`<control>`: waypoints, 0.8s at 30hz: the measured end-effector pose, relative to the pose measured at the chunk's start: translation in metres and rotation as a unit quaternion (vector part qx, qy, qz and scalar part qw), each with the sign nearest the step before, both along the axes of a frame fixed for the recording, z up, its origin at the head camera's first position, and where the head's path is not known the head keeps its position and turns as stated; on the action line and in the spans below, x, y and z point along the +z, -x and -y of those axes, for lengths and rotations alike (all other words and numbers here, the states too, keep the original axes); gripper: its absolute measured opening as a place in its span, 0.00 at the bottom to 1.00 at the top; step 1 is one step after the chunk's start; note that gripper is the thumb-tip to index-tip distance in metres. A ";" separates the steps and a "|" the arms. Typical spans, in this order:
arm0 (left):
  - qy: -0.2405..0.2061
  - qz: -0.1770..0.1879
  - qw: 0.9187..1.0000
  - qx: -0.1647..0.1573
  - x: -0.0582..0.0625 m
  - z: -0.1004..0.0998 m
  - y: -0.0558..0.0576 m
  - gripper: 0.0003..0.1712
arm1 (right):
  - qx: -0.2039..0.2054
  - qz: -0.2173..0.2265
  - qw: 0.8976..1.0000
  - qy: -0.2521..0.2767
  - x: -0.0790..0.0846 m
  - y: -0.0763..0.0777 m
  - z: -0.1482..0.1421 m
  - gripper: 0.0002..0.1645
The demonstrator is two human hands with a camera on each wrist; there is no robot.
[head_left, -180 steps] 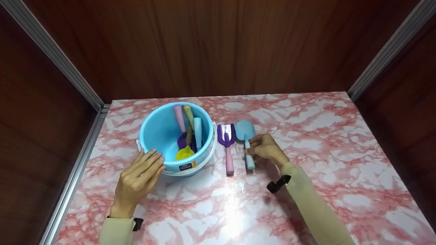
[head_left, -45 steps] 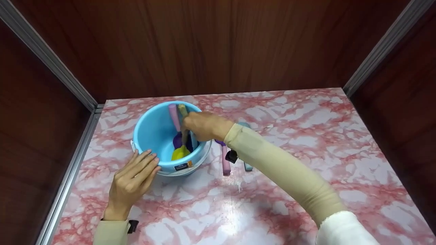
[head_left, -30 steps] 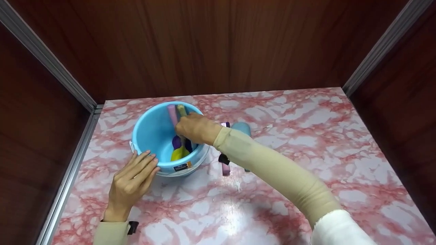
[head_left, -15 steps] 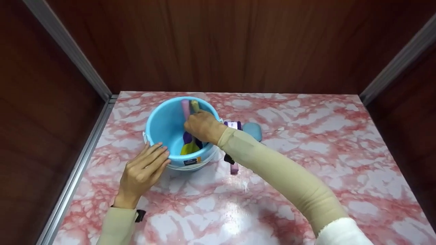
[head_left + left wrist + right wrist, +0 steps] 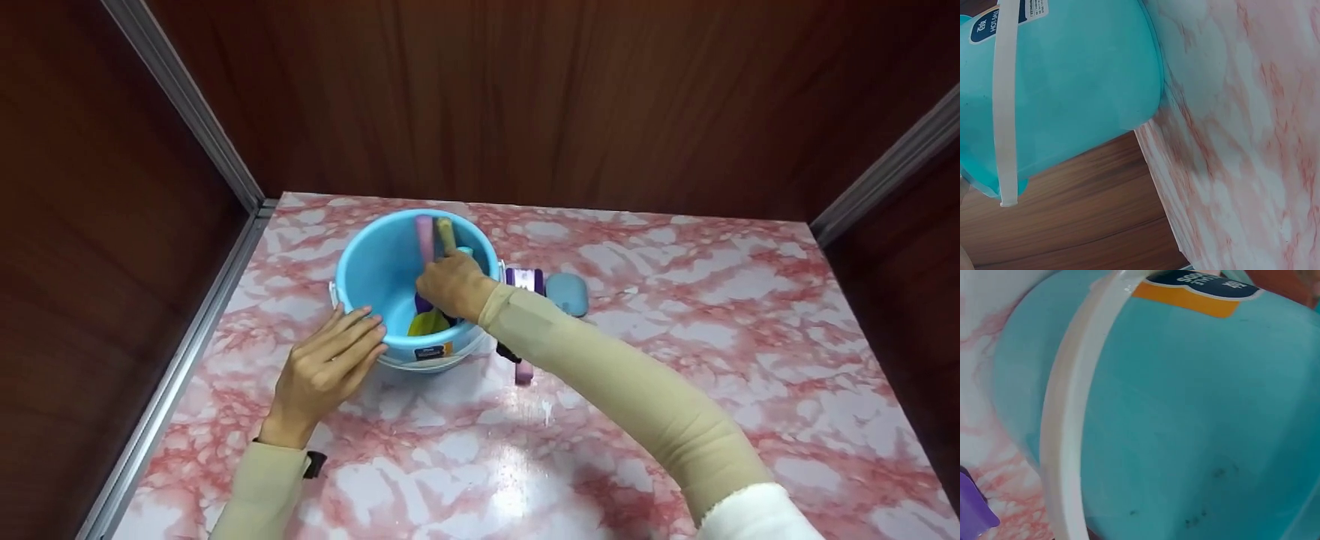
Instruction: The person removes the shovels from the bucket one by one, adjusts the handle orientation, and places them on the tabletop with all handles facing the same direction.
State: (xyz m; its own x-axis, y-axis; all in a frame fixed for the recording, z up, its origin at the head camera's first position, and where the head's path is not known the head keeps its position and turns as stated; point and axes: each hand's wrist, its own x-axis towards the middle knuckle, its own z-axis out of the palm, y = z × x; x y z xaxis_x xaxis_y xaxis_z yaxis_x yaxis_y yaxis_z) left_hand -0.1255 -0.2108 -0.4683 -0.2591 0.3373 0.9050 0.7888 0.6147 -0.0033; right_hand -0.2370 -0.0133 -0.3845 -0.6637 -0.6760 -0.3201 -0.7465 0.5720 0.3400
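Note:
A light blue bucket (image 5: 379, 255) with a white handle stands on the marbled table. My left hand (image 5: 322, 375) rests on its near-left rim, fingers straight. My right hand (image 5: 454, 285) reaches inside from the right, fingers curled round the handle of a yellow toy shovel (image 5: 429, 322); the fingertips are hidden. Around that hand in the bucket show a pink handle (image 5: 425, 238), an olive-yellow handle (image 5: 446, 234) and the end of a light blue handle (image 5: 465, 251). The right wrist view holds mostly the bucket's wall (image 5: 1185, 410).
Right of the bucket lie a purple toy shovel (image 5: 525, 279) with a pink handle and a grey-blue toy shovel (image 5: 568, 294), both partly covered by the right forearm. A wood-grain wall (image 5: 525, 105) rises behind the table (image 5: 420, 450), with side walls left and right.
The right hand has left the grey-blue shovel on the table and gone into the bucket onto the yellow shovel's handle. The left hand stays on the rim. The head view has shifted slightly.

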 end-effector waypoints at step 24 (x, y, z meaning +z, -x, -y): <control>-0.005 0.017 1.000 0.003 0.000 0.000 -0.002 0.13 | -0.030 -0.040 0.986 -0.159 -0.009 -0.011 0.027 0.18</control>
